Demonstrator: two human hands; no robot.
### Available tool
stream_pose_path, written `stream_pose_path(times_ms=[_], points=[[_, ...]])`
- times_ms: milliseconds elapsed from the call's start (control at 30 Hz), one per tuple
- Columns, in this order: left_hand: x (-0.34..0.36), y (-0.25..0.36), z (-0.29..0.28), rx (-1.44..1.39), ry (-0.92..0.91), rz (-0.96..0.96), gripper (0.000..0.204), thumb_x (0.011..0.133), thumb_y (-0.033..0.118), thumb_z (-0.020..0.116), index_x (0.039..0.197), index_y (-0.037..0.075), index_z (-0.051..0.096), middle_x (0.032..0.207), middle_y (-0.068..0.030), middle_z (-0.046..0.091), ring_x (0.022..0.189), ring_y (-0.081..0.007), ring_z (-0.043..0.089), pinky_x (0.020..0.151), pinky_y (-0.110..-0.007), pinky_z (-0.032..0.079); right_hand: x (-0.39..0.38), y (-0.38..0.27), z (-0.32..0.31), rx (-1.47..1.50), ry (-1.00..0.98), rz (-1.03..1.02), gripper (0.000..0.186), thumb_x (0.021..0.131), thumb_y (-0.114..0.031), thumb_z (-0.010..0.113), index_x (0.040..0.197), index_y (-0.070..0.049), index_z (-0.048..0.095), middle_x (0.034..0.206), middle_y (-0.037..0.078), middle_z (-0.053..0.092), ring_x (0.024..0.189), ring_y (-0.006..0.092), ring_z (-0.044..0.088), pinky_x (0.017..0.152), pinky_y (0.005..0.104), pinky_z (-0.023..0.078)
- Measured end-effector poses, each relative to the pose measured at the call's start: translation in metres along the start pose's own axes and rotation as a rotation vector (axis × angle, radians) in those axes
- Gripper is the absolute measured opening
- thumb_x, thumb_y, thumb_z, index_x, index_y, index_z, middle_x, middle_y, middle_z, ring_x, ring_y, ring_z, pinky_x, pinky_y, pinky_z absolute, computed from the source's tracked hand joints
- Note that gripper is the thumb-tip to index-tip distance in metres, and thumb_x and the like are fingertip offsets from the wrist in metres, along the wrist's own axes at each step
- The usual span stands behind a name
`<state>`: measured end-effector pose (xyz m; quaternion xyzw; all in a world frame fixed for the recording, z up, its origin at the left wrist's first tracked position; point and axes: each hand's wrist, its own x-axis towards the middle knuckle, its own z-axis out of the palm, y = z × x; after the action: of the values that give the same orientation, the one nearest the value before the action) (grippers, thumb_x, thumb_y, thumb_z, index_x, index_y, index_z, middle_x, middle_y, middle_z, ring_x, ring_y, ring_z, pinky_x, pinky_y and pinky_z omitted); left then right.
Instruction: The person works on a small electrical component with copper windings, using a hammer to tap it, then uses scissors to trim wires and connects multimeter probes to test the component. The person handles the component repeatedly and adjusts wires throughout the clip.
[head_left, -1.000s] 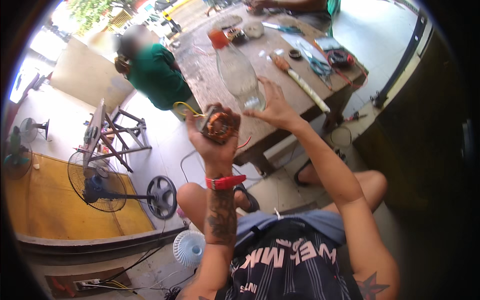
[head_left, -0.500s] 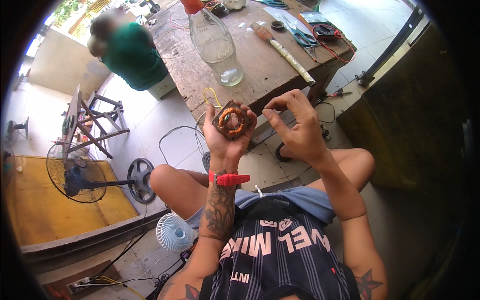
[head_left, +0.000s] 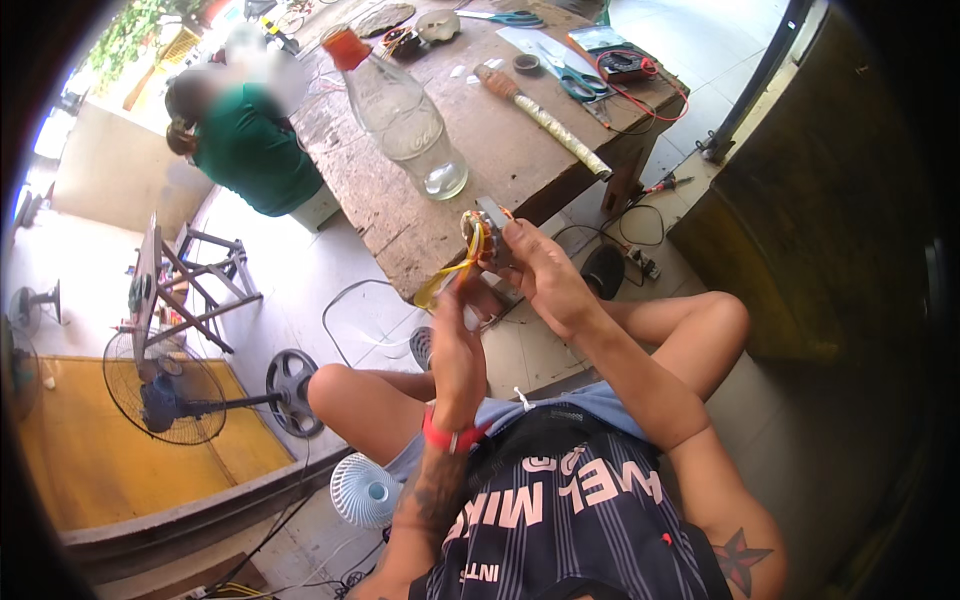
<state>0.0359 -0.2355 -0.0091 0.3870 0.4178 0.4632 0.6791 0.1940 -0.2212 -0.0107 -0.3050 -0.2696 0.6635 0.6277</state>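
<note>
My right hand (head_left: 548, 275) grips a small motor stator (head_left: 484, 236), a metal core wound with orange copper wire, now turned edge-on. Its thumb presses on the near metal side. Yellow lead wires (head_left: 455, 272) hang from the stator toward the left. Just below them is my left hand (head_left: 460, 335), with a red watch (head_left: 452, 436) on the wrist. Motion blurs its fingers, so whether they pinch the wires is unclear. Both hands are raised over my lap, close to the front edge of a wooden table (head_left: 350, 215).
On the table stand a glass bottle (head_left: 405, 130) with an orange top, a wrapped stick (head_left: 545, 120), scissors (head_left: 580, 82) and a multimeter (head_left: 625, 65). A person in green (head_left: 250, 150) sits at the left. A pedestal fan (head_left: 170, 390) lies tilted near a small blue fan (head_left: 365, 490).
The stator has passed from my left palm to my right hand and turned from face-up to edge-on. My left hand has dropped lower, beside the yellow wires. The view has shifted slightly.
</note>
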Motion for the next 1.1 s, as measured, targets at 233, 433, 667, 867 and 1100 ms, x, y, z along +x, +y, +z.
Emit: stream_pose_path(times_ms=[233, 433, 667, 867, 1100], points=[[-0.012, 0.075, -0.065, 0.466, -0.402, -0.027, 0.074, 0.095, 0.033, 0.073, 0.153, -0.002, 0.042, 0.136, -0.0193, 0.062, 0.123, -0.0226, 0.062, 0.101, -0.037, 0.049, 0.015, -0.007, -0.015, 0.281, -0.281, 0.206, 0.066, 0.111, -0.060, 0.035, 0.140, -0.007, 0.060, 0.120, 0.014, 0.074, 0.099, 0.0296, 0.074, 0.094, 0.0433, 0.059], [0.036, 0.057, -0.044, 0.174, -0.539, 0.313, 0.103, 0.076, 0.031, 0.091, 0.158, 0.001, 0.037, 0.163, -0.0200, 0.040, 0.146, -0.0330, 0.048, 0.125, -0.047, 0.033, -0.005, 0.016, 0.017, 0.591, -0.361, 0.374, 0.060, 0.109, -0.062, 0.036, 0.140, -0.018, 0.060, 0.115, 0.010, 0.076, 0.098, 0.0248, 0.077, 0.091, 0.0469, 0.061], [0.032, 0.052, -0.040, -0.063, -0.430, 0.289, 0.112, 0.076, 0.045, 0.093, 0.159, 0.000, 0.034, 0.160, -0.0204, 0.043, 0.147, -0.0339, 0.047, 0.120, -0.048, 0.042, -0.015, 0.010, 0.047, 0.616, -0.277, 0.447, 0.060, 0.111, -0.060, 0.027, 0.151, -0.022, 0.052, 0.133, 0.006, 0.070, 0.114, 0.0219, 0.071, 0.098, 0.0477, 0.057], [0.042, 0.047, -0.048, -0.435, -0.340, 0.207, 0.093, 0.102, 0.068, 0.051, 0.159, -0.002, 0.032, 0.147, -0.0249, 0.054, 0.136, -0.0341, 0.055, 0.109, -0.046, 0.053, -0.005, 0.002, 0.033, 0.016, -0.300, 0.434, 0.053, 0.114, -0.050, 0.037, 0.146, -0.011, 0.053, 0.125, 0.013, 0.072, 0.107, 0.0207, 0.071, 0.095, 0.0402, 0.056], [0.057, 0.062, -0.072, -0.634, -0.214, -0.004, 0.084, 0.106, 0.066, 0.044, 0.142, -0.010, 0.050, 0.112, -0.0236, 0.070, 0.100, -0.0314, 0.071, 0.091, -0.040, 0.060, 0.084, -0.021, 0.010, -1.123, 0.243, -0.840, 0.099, 0.081, -0.057, 0.087, 0.150, -0.002, 0.042, 0.133, 0.027, 0.059, 0.119, 0.0369, 0.062, 0.107, 0.0448, 0.048]])
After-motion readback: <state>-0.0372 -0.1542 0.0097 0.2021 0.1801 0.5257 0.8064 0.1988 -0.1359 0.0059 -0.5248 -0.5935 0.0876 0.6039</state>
